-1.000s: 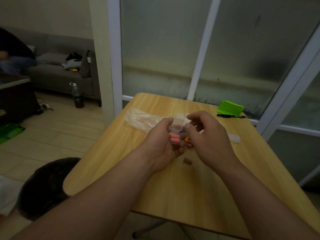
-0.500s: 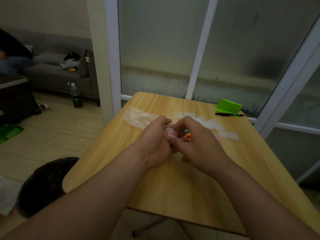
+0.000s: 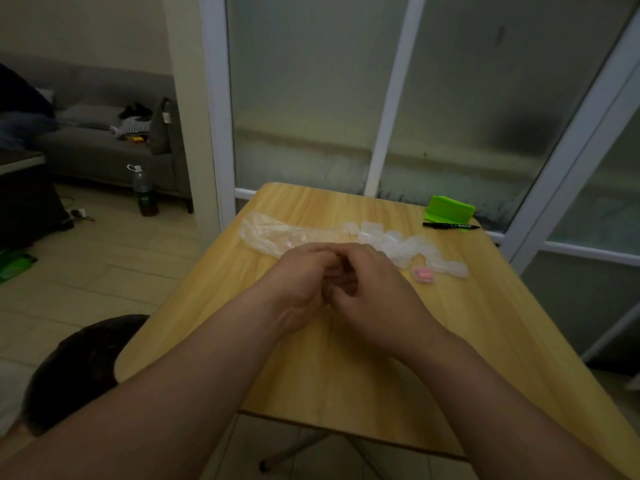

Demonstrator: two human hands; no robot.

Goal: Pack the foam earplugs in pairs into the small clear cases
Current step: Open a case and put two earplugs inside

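Observation:
My left hand (image 3: 304, 277) and my right hand (image 3: 379, 287) are pressed together above the middle of the wooden table (image 3: 346, 372), fingers curled inward. They close around a small clear case with pink earplugs, which is almost wholly hidden between them. Behind the hands lies a row of several empty clear cases (image 3: 398, 242). At its right end sits a closed case with pink earplugs (image 3: 424, 274). The loose earplugs are hidden behind my hands.
A crumpled clear plastic bag (image 3: 273, 235) lies at the back left of the table. A green holder (image 3: 449, 208) and a black pen (image 3: 450, 225) sit at the back right corner. A dark stool (image 3: 76, 368) stands left of the table; glass doors behind.
The case stood open in my left hand with the pink earplugs showing. My right hand came over it, both hands closed together, and the case is now covered.

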